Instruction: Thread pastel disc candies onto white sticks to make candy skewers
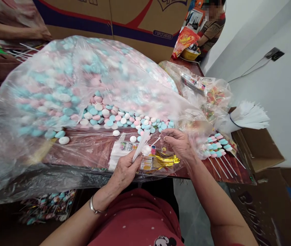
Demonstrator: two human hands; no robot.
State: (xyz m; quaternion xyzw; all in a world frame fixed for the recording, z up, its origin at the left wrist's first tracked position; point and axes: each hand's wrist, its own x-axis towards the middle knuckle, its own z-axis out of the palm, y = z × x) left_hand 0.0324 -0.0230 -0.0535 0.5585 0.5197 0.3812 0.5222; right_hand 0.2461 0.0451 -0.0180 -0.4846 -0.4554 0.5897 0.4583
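My left hand (126, 167) is closed around a narrow translucent plastic bag (140, 145) that points up and away from me. A white candy piece (146, 149) shows beside it, with a thin white stick (155, 141) jutting toward my right hand. With fingertips pinched together, my right hand (176, 141) is just right of that stick's tip; what it grips, if anything, is too small to make out. Under my hands lie clear printed bags (127, 147) and gold twist ties (164, 160). Loose pink, blue and white marshmallows (123, 120) spill from a large clear sack (58, 75).
Finished marshmallow skewers (217, 147) lie on the table's right end. Beyond them stand a bundle of white sticks (250, 116) and an open carton (258, 147). A large cardboard box (84, 20) rises behind the sack. Other people are at the far left and far right.
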